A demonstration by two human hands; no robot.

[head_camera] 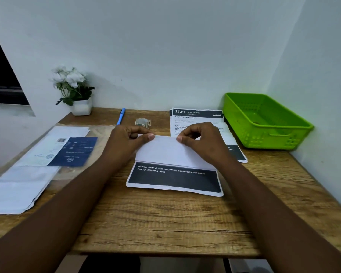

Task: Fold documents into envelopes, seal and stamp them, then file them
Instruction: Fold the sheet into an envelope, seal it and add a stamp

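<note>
- At bench [165, 219] centre: folded document [175, 166], blank flap up.
- Left hand [126, 143] pinches flap's far-left edge.
- Right hand [201, 140] pinches far-right edge.

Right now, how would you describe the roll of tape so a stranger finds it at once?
Look at the wooden desk, along its back edge near the wall. Between the blue pen and the printed sheet headed 2720 sits the roll of tape. It is the only small, round, clear thing there.
</note>
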